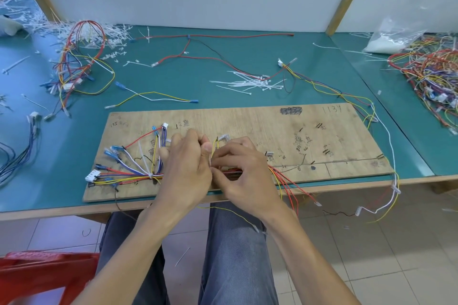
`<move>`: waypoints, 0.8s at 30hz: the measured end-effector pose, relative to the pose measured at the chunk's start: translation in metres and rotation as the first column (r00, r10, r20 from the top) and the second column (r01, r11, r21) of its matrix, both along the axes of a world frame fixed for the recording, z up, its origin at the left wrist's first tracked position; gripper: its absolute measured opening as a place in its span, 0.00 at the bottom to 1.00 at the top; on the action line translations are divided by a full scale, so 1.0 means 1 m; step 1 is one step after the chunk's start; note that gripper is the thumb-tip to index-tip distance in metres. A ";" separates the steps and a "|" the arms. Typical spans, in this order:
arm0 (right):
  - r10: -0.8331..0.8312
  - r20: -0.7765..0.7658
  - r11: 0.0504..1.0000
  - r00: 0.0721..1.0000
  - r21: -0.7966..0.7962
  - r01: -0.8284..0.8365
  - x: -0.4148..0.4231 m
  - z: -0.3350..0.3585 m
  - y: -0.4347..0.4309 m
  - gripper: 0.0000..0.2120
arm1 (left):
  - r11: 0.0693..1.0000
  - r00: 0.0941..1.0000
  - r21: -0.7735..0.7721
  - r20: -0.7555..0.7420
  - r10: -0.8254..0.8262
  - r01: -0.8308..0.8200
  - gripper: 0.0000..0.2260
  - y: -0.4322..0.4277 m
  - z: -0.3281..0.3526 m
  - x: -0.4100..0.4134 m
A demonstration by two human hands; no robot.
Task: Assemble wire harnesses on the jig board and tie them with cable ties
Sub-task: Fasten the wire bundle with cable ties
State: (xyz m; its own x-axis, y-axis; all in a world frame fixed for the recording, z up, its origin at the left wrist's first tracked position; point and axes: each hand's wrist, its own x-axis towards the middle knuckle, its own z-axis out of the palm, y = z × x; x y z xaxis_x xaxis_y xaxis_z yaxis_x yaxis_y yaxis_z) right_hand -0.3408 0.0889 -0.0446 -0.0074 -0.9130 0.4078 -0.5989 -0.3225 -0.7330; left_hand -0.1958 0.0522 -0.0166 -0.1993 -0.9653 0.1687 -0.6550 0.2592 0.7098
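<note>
A wooden jig board (285, 131) lies at the table's front edge. A multicoloured wire harness (128, 173) runs along its front, tied by one white cable tie (150, 175) on the left. Red and yellow wires (285, 181) trail off the board's edge on the right. My left hand (186, 171) and my right hand (245, 171) meet over the middle of the bundle. Both pinch a thin white cable tie (210, 159) standing up between them beside a yellow wire. The bundle under my hands is hidden.
Loose white cable ties (250, 84) lie behind the board. Finished harnesses (79, 57) sit at the back left, more wires (431, 77) in a heap on the right table with a plastic bag (394, 37). A red stool (44, 272) stands at the lower left.
</note>
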 end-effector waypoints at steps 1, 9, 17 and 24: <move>0.006 -0.023 1.000 1.000 0.008 -0.006 0.000 0.001 0.000 0.03 | 0.999 0.999 -0.026 -0.034 0.024 -0.025 0.09 -0.002 0.000 -0.002; 0.020 -0.106 0.982 0.994 0.190 0.000 -0.004 0.010 -0.002 0.04 | 0.987 0.969 -0.066 -0.194 -0.154 0.143 0.07 0.002 -0.007 0.006; 0.001 -0.210 0.972 0.978 0.231 0.049 -0.001 0.016 -0.002 0.03 | 0.995 0.977 -0.054 -0.190 -0.099 0.090 0.05 -0.006 0.003 0.016; -0.017 -0.253 0.977 0.967 0.201 0.070 0.001 0.014 -0.001 0.03 | 0.997 0.971 -0.035 -0.229 0.064 -0.074 0.13 -0.015 0.003 -0.001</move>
